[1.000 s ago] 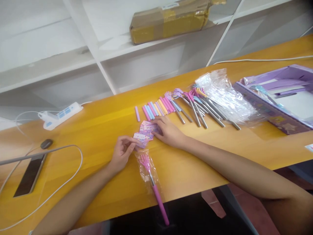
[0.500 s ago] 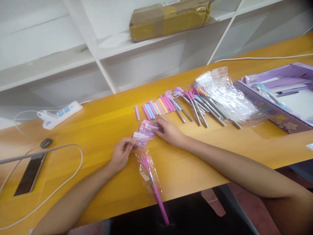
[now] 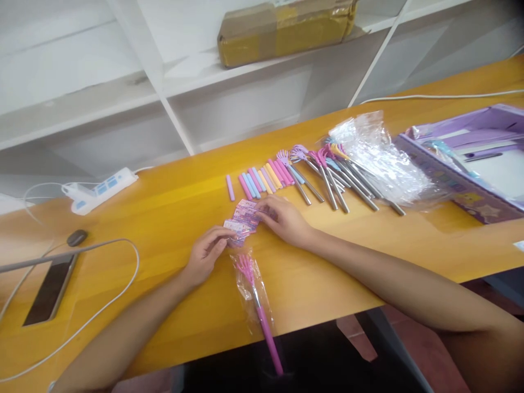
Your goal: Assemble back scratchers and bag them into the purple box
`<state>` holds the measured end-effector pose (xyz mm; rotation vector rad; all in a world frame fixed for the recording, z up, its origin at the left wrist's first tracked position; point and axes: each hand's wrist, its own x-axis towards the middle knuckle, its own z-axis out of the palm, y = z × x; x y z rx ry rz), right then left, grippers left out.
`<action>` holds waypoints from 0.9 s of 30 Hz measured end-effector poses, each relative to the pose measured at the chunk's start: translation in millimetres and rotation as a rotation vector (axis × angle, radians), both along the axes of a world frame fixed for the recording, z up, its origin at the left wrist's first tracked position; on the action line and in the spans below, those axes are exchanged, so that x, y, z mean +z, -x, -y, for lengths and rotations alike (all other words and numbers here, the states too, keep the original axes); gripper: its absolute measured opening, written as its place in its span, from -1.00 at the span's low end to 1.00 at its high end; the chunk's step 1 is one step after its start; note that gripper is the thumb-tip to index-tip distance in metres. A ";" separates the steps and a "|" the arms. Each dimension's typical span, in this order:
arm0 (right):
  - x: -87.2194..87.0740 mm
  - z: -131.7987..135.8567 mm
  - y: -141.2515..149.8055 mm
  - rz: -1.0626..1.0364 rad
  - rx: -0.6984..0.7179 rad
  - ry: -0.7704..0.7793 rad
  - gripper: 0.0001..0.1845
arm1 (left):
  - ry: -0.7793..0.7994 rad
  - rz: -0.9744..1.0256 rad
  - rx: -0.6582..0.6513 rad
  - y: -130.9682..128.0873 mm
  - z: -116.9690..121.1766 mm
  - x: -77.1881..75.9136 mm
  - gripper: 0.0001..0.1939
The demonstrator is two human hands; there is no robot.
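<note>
Okay, starting right at the near edge of the table (image 3: 164, 218): there's a pink back scratcher (image 3: 262, 317) with its claw end in a clear sleeve (image 3: 242, 289), claw pointing away and the handle poking out past the edge. Over on the near left, a dark phone (image 3: 49, 292) lies flat, with a pale cable (image 3: 135, 267) looping around to its right.

A bit farther in, the left hand (image 3: 207, 251) has its fingers loosely bent over the near end of some small pink and purple printed cards (image 3: 245, 214). Can't tell if it's actually pinching one or just touching. The cards overlap in a messy little fan in the middle, just beyond the sleeve's far end. The right hand (image 3: 286, 221) curls over their far right side, thumb and fingers bent; can't make out whether it's got a grip either.

Past the phone sits a small dark rounded gadget (image 3: 77, 237), then a white power strip (image 3: 106, 188) farther back. Beyond the cards there's a row of pink, blue, purple and yellow tubes (image 3: 266, 177), one lone purple tube (image 3: 230, 188) a little left of it. To the right, a bunch of loose back scratchers (image 3: 328, 187) with bare metal rods, then crinkly clear bags (image 3: 393, 158), then an open purple box (image 3: 446, 180). Farthest back, white shelves (image 3: 192, 90) hold a taped-up cardboard carton (image 3: 286, 33).
</note>
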<state>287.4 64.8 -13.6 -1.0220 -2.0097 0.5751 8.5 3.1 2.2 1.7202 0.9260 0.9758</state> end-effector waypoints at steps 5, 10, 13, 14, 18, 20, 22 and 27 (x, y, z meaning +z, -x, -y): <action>1.9 1.6 -0.1 -0.089 -0.023 -0.038 -0.85 | -0.007 0.029 -0.060 1.8 -0.7 -0.4 -0.68; 10.8 13.1 0.4 -0.186 -0.040 -0.090 -0.82 | 0.032 0.095 -0.107 3.0 -2.3 -3.9 -0.64; 12.7 21.1 3.1 -0.248 0.041 -0.093 -0.82 | 0.100 0.185 -0.137 3.4 -4.2 -7.5 -0.59; 12.2 23.0 4.4 -0.254 0.070 -0.085 -0.83 | 0.131 0.229 -0.153 3.4 -4.9 -8.5 -0.57; 7.3 24.7 8.4 -0.234 0.136 -0.061 -0.84 | 0.262 0.362 -0.215 2.1 -7.1 -9.2 -0.47; 5.2 23.4 9.0 -0.220 0.140 -0.057 -0.85 | 0.313 0.386 -0.240 1.2 -7.9 -7.6 -0.44; 4.2 22.2 8.9 -0.215 0.134 -0.054 -0.86 | 0.341 0.396 -0.265 0.7 -8.5 -5.8 -0.42; 2.0 20.6 9.6 -0.245 0.111 -0.038 -0.86 | 0.359 0.416 -0.288 1.0 -9.4 -5.0 -0.44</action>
